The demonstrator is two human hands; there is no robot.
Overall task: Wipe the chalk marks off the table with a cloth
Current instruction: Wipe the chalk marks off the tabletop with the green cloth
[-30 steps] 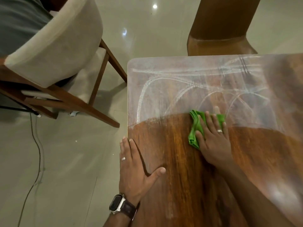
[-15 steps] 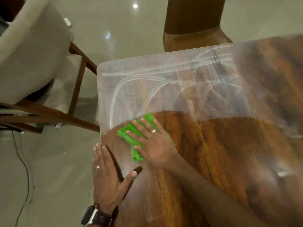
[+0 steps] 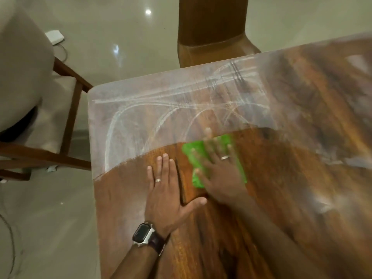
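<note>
Cloth: one green cloth lies flat on the table in the middle of the frame, right at the boundary where chalked wood meets clean wood.
Right hand: the right hand presses flat on the cloth, fingers straight and spread apart, a ring on one finger; the hand is motion-blurred, so fingertip detail cannot be told.
Left hand: the left hand rests palm down on bare wood just beside the cloth, four fingers together, thumb splayed toward the right hand; one ring, and one watch on the wrist.
Chalk marks: the chalk marks are white arcs and straight lines over a hazy film, filling the upper centre of the tabletop from the left edge up to the far edge.
Table: the wooden table shows its rounded far-left corner at upper centre-left; its left edge runs down to the bottom of the frame. The lower half is clean brown wood.
Open room: pale glossy floor lies open along the left edge.
Chairs: two in all, one cushioned chair with a wooden frame at upper left, apart from the table corner, and one brown chair at top centre, behind the far edge.
Cable: one thin cable trails on the floor at lower left.
</note>
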